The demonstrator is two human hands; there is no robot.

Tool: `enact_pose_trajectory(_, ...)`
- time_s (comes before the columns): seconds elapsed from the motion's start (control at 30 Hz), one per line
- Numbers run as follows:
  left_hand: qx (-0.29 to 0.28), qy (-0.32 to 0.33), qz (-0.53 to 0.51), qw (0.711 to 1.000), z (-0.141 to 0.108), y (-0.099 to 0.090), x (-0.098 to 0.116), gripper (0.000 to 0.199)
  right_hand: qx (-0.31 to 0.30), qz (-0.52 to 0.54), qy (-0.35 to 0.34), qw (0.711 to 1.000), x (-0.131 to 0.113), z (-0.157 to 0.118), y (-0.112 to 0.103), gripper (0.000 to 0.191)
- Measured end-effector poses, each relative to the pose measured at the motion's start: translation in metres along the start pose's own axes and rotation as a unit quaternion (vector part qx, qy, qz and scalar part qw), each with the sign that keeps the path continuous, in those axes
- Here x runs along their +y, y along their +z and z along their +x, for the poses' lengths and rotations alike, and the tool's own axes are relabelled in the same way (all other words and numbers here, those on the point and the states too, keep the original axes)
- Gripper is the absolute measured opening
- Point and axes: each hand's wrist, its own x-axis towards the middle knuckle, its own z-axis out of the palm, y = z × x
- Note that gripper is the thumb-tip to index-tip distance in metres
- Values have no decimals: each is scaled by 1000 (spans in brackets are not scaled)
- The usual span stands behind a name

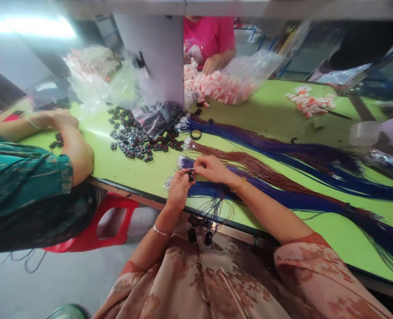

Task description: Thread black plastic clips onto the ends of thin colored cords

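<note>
My left hand (179,186) grips a small black plastic connector (190,176) between thumb and fingers, over the table's near edge. Close beside it, my right hand (212,168) is closed in a pinch; a wire end seems to be between the fingertips, too small to make out surely. Under and around both hands lie bundles of blue wires (282,197) and brown wires (243,158), their silvery terminal ends at the left. Several black connectors with wires attached (208,238) hang below the edge, near my lap.
A heap of black connectors (133,139) and a roll of black tape (195,134) lie on the green table (116,170). A co-worker's arm (78,148) rests at the left by a red stool (113,221). Across the table, another person's hand (212,64) is by pink-white pieces (223,86).
</note>
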Motion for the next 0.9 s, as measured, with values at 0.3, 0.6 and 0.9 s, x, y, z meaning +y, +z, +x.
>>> enact_pose_trajectory(0.3, -13, -2, 1, 1000, 1, -2, 0, 29, 32, -98, 9, 995, -1, -20, 10, 14)
enact_pose_trajectory(0.6, -12, 0, 4, 1000, 0, -2, 1, 32, 38, -123, 13, 992, -5, -20, 11, 11)
enact_pose_trajectory(0.9, 1, 10, 45, 999, -3, 0, -1, 39, 8, -191, -32, 981, -10, -23, 11, 12)
